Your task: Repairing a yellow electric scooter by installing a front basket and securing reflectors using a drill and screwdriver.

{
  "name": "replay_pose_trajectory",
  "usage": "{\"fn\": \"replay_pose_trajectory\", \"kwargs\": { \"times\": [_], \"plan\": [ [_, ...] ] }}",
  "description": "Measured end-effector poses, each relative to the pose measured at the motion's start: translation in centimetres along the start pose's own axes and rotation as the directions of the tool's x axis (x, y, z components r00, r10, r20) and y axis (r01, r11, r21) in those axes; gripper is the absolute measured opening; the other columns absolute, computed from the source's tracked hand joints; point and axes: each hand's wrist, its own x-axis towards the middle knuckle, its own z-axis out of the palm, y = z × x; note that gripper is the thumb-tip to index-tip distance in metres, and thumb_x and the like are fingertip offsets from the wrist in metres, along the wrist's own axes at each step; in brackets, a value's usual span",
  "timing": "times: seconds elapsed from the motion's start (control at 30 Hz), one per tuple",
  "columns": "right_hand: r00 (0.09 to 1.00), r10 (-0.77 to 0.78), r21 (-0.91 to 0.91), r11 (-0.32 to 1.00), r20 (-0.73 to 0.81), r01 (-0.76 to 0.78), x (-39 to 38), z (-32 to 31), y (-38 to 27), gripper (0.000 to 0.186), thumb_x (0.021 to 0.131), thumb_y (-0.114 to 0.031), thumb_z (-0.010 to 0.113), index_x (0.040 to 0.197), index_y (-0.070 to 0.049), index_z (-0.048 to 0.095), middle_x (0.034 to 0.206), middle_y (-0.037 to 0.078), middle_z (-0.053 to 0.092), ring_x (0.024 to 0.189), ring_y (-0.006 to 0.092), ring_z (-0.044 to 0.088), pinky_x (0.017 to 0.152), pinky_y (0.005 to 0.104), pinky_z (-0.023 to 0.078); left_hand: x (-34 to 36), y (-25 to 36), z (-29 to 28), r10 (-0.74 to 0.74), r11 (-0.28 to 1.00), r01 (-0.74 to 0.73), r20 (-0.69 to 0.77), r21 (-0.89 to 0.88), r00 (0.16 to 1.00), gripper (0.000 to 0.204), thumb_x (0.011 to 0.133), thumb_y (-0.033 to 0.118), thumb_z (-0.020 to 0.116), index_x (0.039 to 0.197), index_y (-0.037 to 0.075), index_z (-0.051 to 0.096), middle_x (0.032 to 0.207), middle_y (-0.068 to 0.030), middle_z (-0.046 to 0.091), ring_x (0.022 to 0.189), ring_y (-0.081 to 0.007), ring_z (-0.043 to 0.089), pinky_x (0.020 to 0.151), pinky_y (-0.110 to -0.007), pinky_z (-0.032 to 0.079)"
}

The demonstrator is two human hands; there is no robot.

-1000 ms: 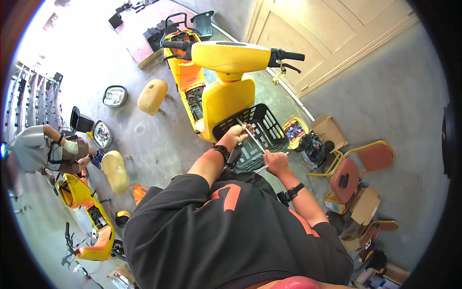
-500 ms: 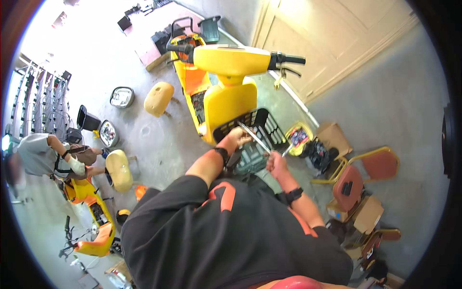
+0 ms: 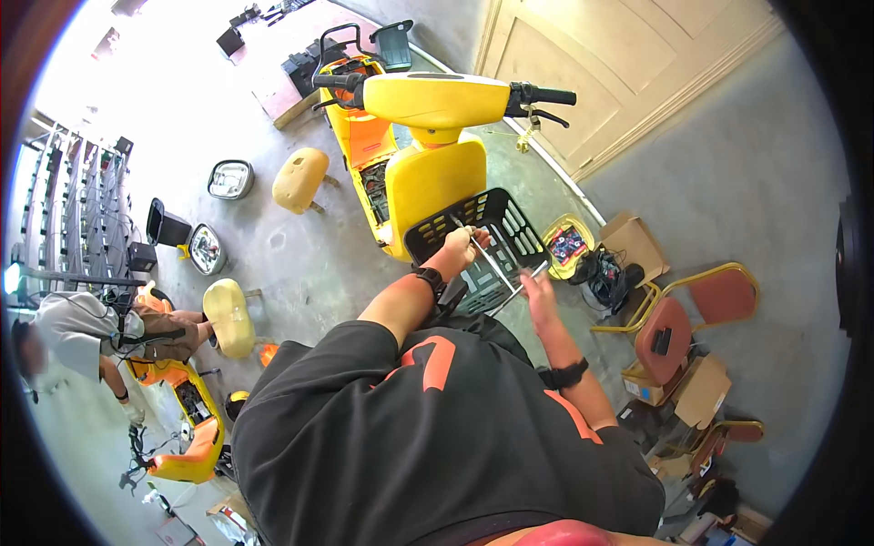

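Note:
A long metal T-handle wrench (image 3: 494,261) runs from the black basket (image 3: 421,244) toward my body, its crossbar at the near end. My left hand (image 3: 462,244) is closed around the shaft close to the basket. Beside the crossbar is my right hand (image 3: 539,296), its fingers stretched out and slightly blurred; whether they touch the bar is hard to make out. The basket is mounted on the front of a yellow scooter (image 3: 437,182), below its handlebar. What the wrench tip meets inside the basket is too small to see.
To the right sit a yellow container of small parts (image 3: 566,247), a black bundle (image 3: 608,280), cardboard boxes (image 3: 633,246) and red chairs (image 3: 663,338). Loose tan seats (image 3: 300,180) stand on the left floor. Farther left, another person (image 3: 86,332) bends over a second yellow scooter (image 3: 196,437).
My right hand has loosened from a closed grip, its fingers now stretched out. The wrench's crossbar has turned. At left, the other person has shifted and reaches toward the second scooter's handlebar.

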Motion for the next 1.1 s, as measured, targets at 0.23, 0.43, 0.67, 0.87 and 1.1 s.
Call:
{"fn": "replay_pose_trajectory", "kwargs": {
  "times": [0.23, 0.43, 0.67, 0.87, 1.1],
  "plan": [
    [0.663, -0.367, -0.646, -0.727, 0.653, 0.234, -5.0, 2.7, -3.5, 0.062, 0.078, -0.009, 0.054, 0.135, 0.0, 0.033, 0.14, 0.014, 0.032, 0.134, 0.0351, 0.023, 0.107, 0.0503, 0.019, 0.2, 0.2, 0.3, 0.027, 0.999, -0.024, -0.067, 0.035, 0.997, 0.019, 0.095, 0.012, 0.035, 0.096, -0.004, 0.046, 0.082, -0.0128, 0.054, 0.075, -0.0305, 0.062, 0.066, -0.045, 0.056],
    [0.81, -0.175, -0.588, -0.773, 0.56, 0.239, 0.7, 2.2, -0.2, 0.028, 0.081, -0.035, 0.059, 0.082, -0.007, 0.061, 0.07, 0.005, 0.059, 0.08, 0.0219, 0.057, 0.08, 0.0403, 0.038, -1.6, 0.3, 1.5, -0.109, 0.991, 0.113, -0.054, 0.067, 0.993, 0.018, 0.095, 0.011, 0.032, 0.101, -0.001, 0.045, 0.079, -0.011, 0.055, 0.073, -0.0288, 0.061, 0.064, -0.043, 0.055],
    [0.594, -0.171, -0.475, -0.782, 0.786, 0.403, 2.0, 1.5, -0.8, 0.027, 0.084, -0.03, 0.056, 0.063, -0.012, 0.053, 0.053, 0.005, 0.058, 0.047, 0.0204, 0.057, 0.052, 0.0354, 0.04, -0.9, 0.9, 0.4, -0.109, 0.991, 0.114, -0.07, 0.07, 0.992, 0.019, 0.094, 0.011, 0.039, 0.093, -0.003, 0.051, 0.089, -0.0167, 0.058, 0.085, -0.0322, 0.061, 0.074, -0.047, 0.055],
    [0.583, -0.255, -0.572, -0.679, 0.772, 0.46, 2.3, 1.7, -1.9, 0.029, 0.084, -0.025, 0.054, 0.059, -0.011, 0.051, 0.049, 0.008, 0.057, 0.042, 0.0232, 0.056, 0.043, 0.0354, 0.04, -0.1, 1.1, 0.1, -0.136, 0.99, 0.138, -0.08, 0.014, 0.987, 0.022, 0.096, 0.016, 0.04, 0.095, -0.003, 0.051, 0.092, -0.0171, 0.058, 0.087, -0.0332, 0.061, 0.078, -0.048, 0.054],
    [0.993, 0.004, -0.304, 0.952, -0.118, -0.041, 3.7, 1.5, -1.0, 0.031, 0.087, -0.026, 0.05, 0.066, -0.004, 0.049, 0.041, -0.002, 0.034, 0.03, 0.0102, 0.033, 0.032, 0.0275, 0.025, -1.3, 1.9, 0.4, -0.117, 0.989, 0.112, 0.054, 0.096, 0.992, 0.015, 0.094, 0.009, 0.041, 0.094, -0.003, 0.049, 0.085, -0.0171, 0.058, 0.075, -0.0293, 0.062, 0.07, -0.043, 0.056]
  ]
}}
